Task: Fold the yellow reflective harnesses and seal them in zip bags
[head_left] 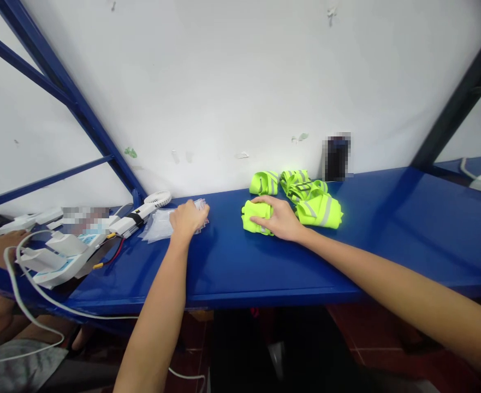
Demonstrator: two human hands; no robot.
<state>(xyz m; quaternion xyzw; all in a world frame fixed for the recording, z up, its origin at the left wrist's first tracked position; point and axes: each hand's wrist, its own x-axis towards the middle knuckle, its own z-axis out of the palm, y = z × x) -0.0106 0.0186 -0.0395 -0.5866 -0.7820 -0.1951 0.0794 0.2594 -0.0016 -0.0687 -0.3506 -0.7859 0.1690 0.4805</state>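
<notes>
Centre frame: right hand (281,218) grasping folded neon bundle (251,211); left hand (188,219) on clear bags (158,225), grip unclear; other neon bundles (322,212) folded, unbagged.

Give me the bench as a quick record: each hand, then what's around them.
Left hand: on clear plastic bags; grip unclear
Right hand: holding folded neon bundle
Near right hand: more neon bundles, grey-striped
Left side: white fan, white power strip
By wall: dark object, pixelated
Surface: blue table
</notes>
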